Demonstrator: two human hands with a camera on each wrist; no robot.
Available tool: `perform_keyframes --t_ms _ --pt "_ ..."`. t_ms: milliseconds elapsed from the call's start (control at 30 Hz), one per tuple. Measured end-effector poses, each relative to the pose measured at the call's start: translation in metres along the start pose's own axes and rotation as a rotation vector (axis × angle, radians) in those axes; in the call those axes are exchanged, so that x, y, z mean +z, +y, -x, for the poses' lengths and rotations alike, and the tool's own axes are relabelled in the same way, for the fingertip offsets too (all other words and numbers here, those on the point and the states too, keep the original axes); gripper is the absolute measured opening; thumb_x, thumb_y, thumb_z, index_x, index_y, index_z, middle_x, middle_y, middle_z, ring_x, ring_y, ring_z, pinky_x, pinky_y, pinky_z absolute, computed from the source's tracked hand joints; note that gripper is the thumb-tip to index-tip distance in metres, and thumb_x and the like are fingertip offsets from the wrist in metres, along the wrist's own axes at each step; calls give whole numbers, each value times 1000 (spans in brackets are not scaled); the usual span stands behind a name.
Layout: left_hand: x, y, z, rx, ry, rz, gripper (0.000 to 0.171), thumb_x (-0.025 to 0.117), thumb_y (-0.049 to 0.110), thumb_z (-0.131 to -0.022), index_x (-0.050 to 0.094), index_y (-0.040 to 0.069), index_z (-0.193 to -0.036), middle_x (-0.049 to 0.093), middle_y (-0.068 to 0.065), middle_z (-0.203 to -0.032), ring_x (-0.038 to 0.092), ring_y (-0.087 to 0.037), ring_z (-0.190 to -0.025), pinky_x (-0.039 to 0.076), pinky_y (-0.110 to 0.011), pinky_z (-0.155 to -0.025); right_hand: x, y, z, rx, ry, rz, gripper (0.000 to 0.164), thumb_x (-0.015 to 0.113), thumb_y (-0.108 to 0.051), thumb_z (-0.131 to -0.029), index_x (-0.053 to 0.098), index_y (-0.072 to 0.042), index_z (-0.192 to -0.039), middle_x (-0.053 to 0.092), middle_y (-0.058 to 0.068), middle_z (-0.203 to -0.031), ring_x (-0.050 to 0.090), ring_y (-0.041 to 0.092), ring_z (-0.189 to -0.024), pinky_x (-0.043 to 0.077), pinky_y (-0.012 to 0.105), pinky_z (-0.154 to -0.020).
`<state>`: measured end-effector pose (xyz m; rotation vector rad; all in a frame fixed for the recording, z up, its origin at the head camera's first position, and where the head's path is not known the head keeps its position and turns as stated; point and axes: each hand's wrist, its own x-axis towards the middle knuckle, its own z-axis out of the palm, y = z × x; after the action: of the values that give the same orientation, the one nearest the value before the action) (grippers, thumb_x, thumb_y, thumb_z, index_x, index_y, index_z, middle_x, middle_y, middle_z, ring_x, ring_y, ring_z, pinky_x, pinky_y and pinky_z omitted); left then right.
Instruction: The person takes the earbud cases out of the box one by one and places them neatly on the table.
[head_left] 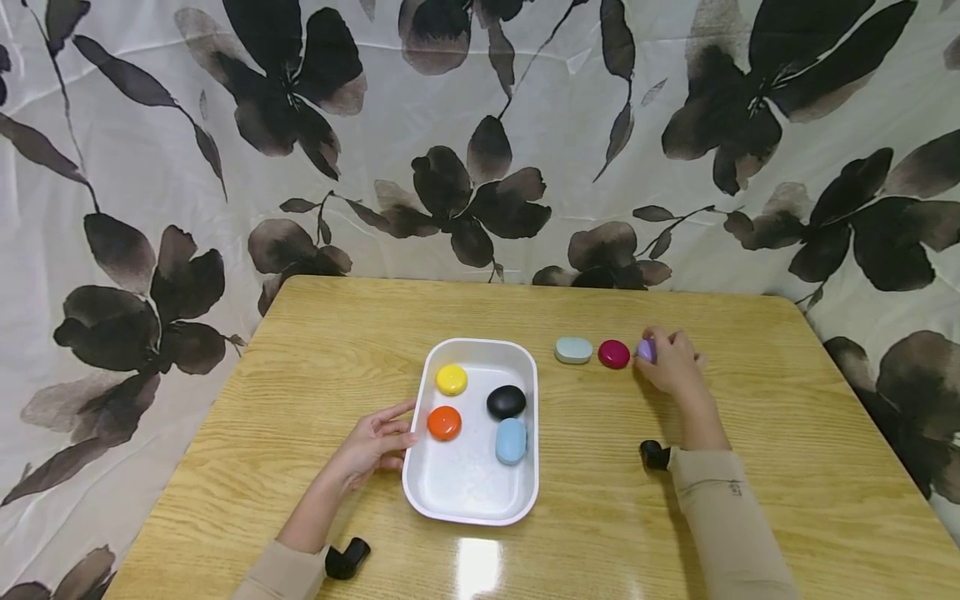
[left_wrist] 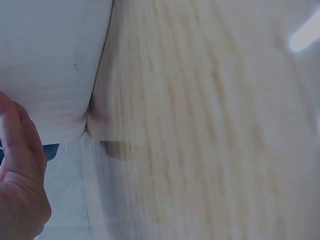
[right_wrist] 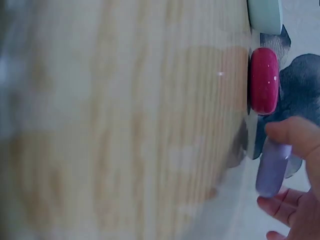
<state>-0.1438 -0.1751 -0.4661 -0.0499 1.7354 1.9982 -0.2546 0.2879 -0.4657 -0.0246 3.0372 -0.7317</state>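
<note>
A white rectangular tray (head_left: 471, 500) holds a yellow disc (head_left: 452, 380), an orange disc (head_left: 444, 423), a black oval piece (head_left: 506, 402) and a light blue oblong piece (head_left: 511, 442). My left hand (head_left: 375, 446) touches the tray's left side with fingers spread along the wall; the left wrist view shows its fingers (left_wrist: 20, 140) against the outside. My right hand (head_left: 671, 364) pinches a purple rounded piece (right_wrist: 274, 167) between thumb and fingers. Just left of it on the table lie a crimson disc (head_left: 614, 354) and a pale green oblong piece (head_left: 573, 350).
The wooden table (head_left: 600, 533) ends at a floral cloth (head_left: 570, 142) hanging behind it. Black camera mounts stick out at both wrists, the left mount (head_left: 347, 559) low over the table and the right mount (head_left: 655, 455) beside the sleeve.
</note>
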Motion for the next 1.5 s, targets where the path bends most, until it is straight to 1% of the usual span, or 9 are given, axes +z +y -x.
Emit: perform_keyframes --t_ms 133,567,767,900,1000,1100,1300,1400,1500 --pt "0 0 1 1 -9 5 67 63 2 -84 29 0 -142 60 -8 -94 62 -15 -73 56 -23 -57 1 5 -1 31 -37 8 43 55 -19 -87 36 -5 -123 29 34 -115 30 48 -105 19 64 -83" --pt "0 0 1 2 0 -10 67 64 3 -84 30 2 -141 61 -8 -96 62 -16 -74 56 -23 -57 4 8 -3 43 -87 34 42 55 -22 -89 34 -7 -123 25 33 -116 27 49 -107 18 64 -81" --pt "0 0 1 1 2 -2 67 63 2 -84 30 1 -141 60 -7 -95 62 -15 -73 56 -23 -57 2 7 -2 50 -88 35 47 57 -23 -88 33 -9 -127 24 34 -119 25 52 -109 18 66 -82" --pt "0 0 0 5 -3 2 66 62 2 -84 29 0 -141 60 -9 -96 62 -16 -75 56 -24 -58 -3 0 -1 27 -57 27 56 59 -21 -86 30 -10 -132 22 36 -127 21 54 -115 15 69 -86" --pt "0 1 0 8 -7 0 66 62 1 -85 29 0 -141 60 -10 -97 62 -16 -76 57 -24 -58 -10 -16 1 -21 -11 18 58 60 -18 -85 30 -11 -133 21 35 -131 19 55 -117 14 69 -87" --pt "-1 1 1 7 -9 2 66 61 1 -85 29 -1 -141 60 -10 -98 62 -16 -75 57 -25 -58 -16 -41 3 -97 52 -3 56 61 -18 -85 33 -10 -133 23 33 -131 20 53 -118 14 68 -88" --pt "0 2 1 0 -5 4 66 63 2 -84 29 0 -141 59 -10 -97 62 -16 -74 56 -24 -58 -13 -97 10 -315 182 8 52 64 -20 -84 40 -13 -129 33 24 -128 31 45 -117 20 65 -91" --pt "0 3 1 -2 -5 5 66 62 2 -84 29 0 -141 59 -10 -97 62 -16 -74 57 -24 -58 -6 -123 16 -426 190 14 52 66 -20 -83 42 -15 -128 36 21 -127 34 43 -115 23 64 -92" --pt "0 2 2 -4 -3 8 66 62 1 -84 29 0 -141 58 -10 -97 62 -16 -74 57 -25 -58 5 -146 22 -510 149 26 52 67 -22 -83 43 -16 -128 37 19 -127 34 40 -118 25 62 -94"
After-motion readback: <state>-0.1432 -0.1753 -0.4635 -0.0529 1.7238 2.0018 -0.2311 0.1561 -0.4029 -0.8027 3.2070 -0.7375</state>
